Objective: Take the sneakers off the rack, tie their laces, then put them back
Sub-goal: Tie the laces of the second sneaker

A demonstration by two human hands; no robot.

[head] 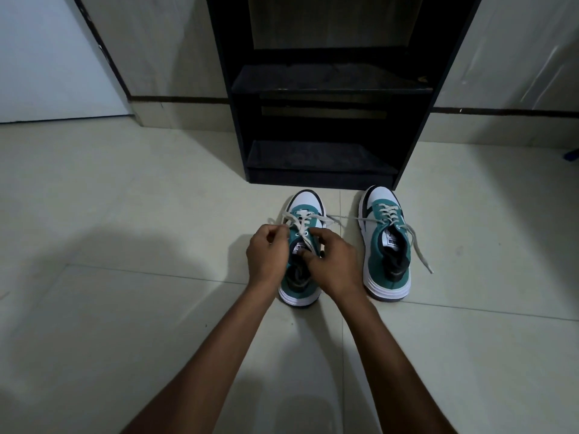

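Two green-and-white sneakers stand on the floor in front of the dark rack [322,89], toes toward it. Over the left sneaker [305,205] my left hand [268,255] pinches one white lace end at the shoe's left side. My right hand [333,264] grips the other lace near the tongue, covering the shoe's right side. The laces cross above the top eyelets. The right sneaker [387,245] stands apart, its laces loose, with one end trailing right across the floor and another stretched toward the left shoe.
The rack has bare dark shelves at two visible levels. Pale floor tiles [125,214] spread all around. A white door [47,57] stands at the far left, and a small blue object [571,155] sits at the right edge.
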